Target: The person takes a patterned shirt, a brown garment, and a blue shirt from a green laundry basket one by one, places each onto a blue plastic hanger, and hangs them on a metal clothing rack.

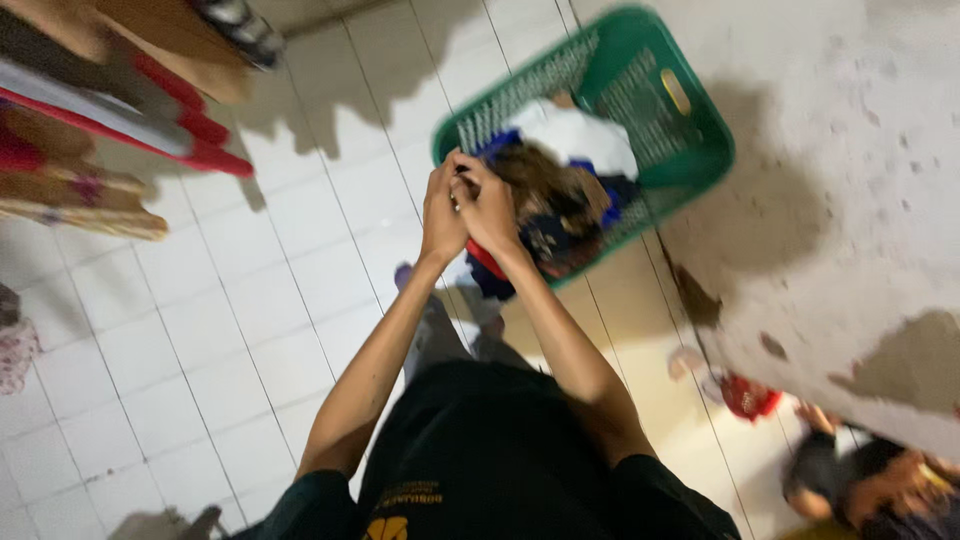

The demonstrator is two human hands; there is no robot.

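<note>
Both hands are pressed together over the near rim of a green laundry basket (690,130). The left hand (443,215) and right hand (490,208) look closed around something small, can't tell what. The basket's long axis runs diagonally up-right, stuffed with clothes (560,190).

Clothes (560,190) in basket (690,130) on floor (250,300), beside wall (860,150)

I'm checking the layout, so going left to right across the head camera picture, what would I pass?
Red-and-white rack → left hand → right hand → green laundry basket heaped with clothes → stained grey wall.
</note>
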